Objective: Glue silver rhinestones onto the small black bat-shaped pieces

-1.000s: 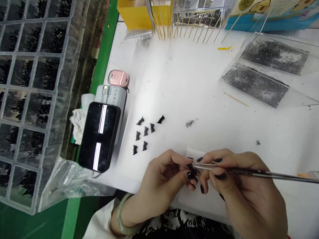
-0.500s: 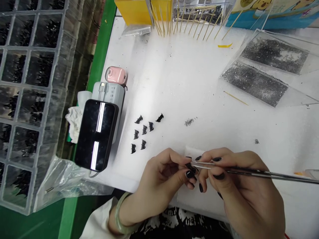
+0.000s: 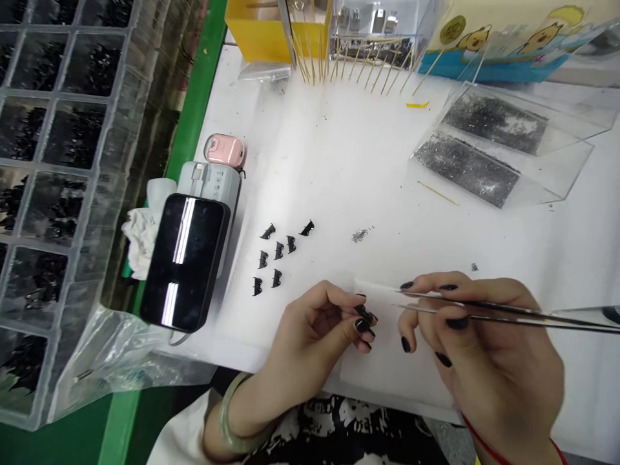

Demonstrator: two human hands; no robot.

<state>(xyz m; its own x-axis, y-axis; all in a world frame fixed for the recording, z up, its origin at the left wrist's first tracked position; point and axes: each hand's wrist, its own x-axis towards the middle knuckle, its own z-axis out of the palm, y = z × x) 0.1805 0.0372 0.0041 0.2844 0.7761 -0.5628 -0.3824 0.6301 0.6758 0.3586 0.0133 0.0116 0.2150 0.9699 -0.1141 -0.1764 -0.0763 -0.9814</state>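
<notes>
While the work sits at the near edge of the white table (image 3: pixel 339 161), items run as follows. Far left of the grip: clear compartment tray (image 3: pixel 53 194) of black parts; black phone (image 3: pixel 186 261) on a grey power bank. Just up and left of the grip: seven small black clips (image 3: pixel 278 252), loose, apart. Left hand (image 3: pixel 320 329): fingertips pinched narrow, apparently on one small black piece (image 3: pixel 364 314), too small to identify. Right hand (image 3: pixel 479 349): closed around metal tweezers (image 3: pixel 484 310), tips slightly parted, just right of the pinch, not touching. Handling note: best results likely with the pinch steady and the tips brought in level.
</notes>
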